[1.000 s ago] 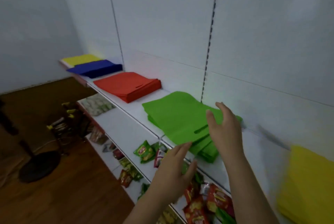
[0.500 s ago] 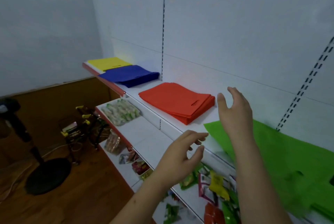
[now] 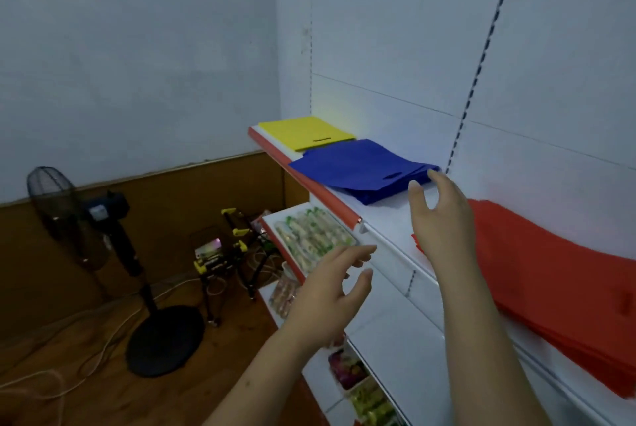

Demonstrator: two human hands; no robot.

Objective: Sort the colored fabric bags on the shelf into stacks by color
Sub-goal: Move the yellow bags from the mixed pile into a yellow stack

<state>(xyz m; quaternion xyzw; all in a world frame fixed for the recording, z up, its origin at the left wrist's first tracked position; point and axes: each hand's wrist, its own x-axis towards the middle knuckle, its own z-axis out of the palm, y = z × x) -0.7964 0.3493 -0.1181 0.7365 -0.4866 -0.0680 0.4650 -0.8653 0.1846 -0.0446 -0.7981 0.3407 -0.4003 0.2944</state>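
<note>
White shelf [image 3: 385, 226], red-edged, is seen against a pale wall; a standing fan [image 3: 82, 219] is noted on the wood floor. Yellow [image 3: 304, 133], blue [image 3: 358, 167] and red [image 3: 550, 281] bag stacks are laid on it. Versus 0.5 s earlier, the green stack is lost from view. Left hand [image 3: 330, 298] and right hand [image 3: 440, 219] are held open, empty.

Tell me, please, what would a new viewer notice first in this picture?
The eye goes first to the three bright piles on the top shelf: yellow bags at the far end, blue bags beside them, and red bags nearest, at the right. Next come the two empty hands in front, the right hand raised near the blue pile, the left hand lower. A black standing fan is on the floor at left.
</note>
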